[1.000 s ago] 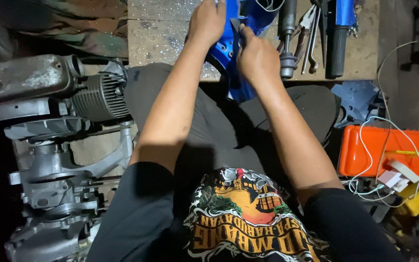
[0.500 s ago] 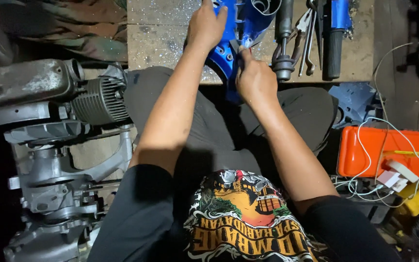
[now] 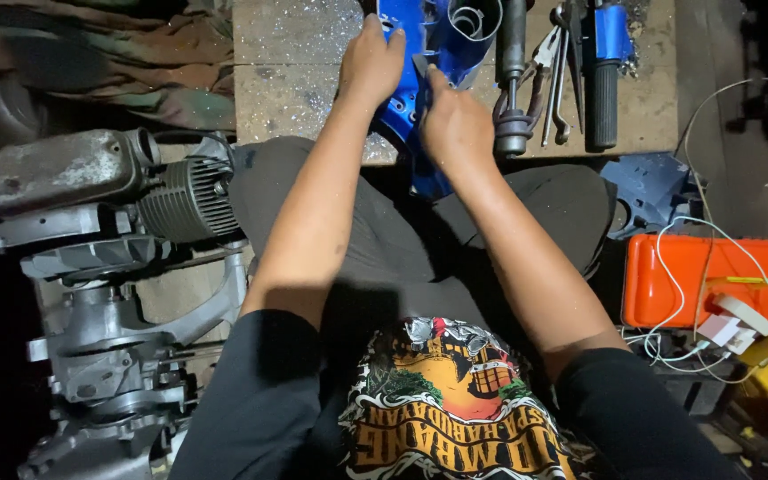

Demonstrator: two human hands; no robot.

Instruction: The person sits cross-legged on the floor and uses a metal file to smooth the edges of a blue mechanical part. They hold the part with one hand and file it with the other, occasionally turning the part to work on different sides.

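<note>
Head view — blue housing (image 3: 412,89) between fingers (image 3: 395,40)

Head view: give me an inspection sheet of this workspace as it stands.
Surface: wooden board, dusted with shiny flecks.
Job's things: blue part lying over the board's near edge.
Clutter: pliers, a black-gripped blue handle and a grey tool to the right on the board.
Grippers: left hand on the blue part; right hand pinches a small grey piece against it.
Cables: white cable looped over the orange case.
Surroundings: grey engine to the left; dark workshop.
</note>
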